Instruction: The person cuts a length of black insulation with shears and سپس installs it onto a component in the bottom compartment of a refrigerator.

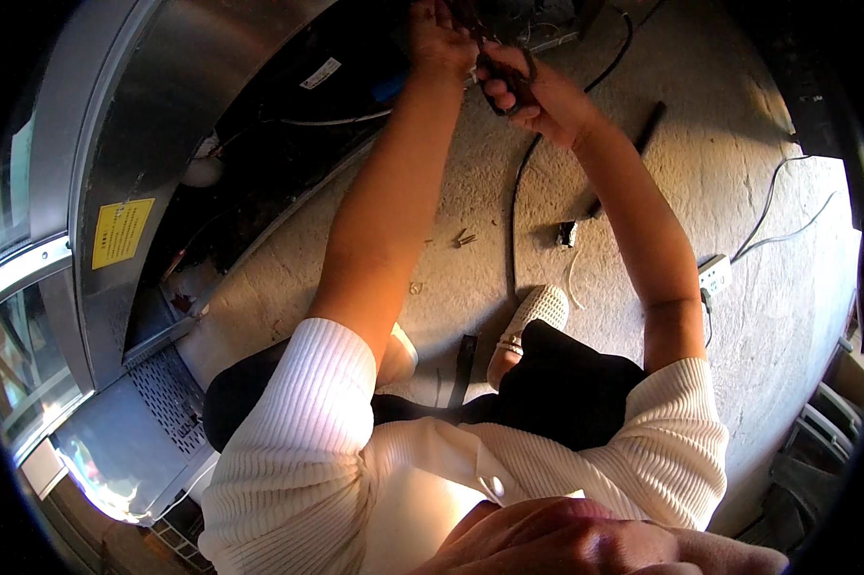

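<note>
At the top edge, my right hand [558, 103] is wrapped round the dark handles of what looks like a pair of pliers [505, 86]. The front end of the tool points up and away, partly cut off by the frame. Just left of it, my left hand [440, 48] has its fingers curled close to the tool's front end. What those fingers pinch is too dark and too near the edge to make out. Both arms reach forward, beside the open dark base of a metal appliance [288, 86].
A black cable [516, 211] runs over the concrete floor [451, 287]. Small metal pieces [465, 238] and a black-and-silver item [567, 234] lie there. A white power strip [714, 274] is at right. A yellow label [123, 233] marks the appliance; a perforated metal panel [169, 393] is lower left.
</note>
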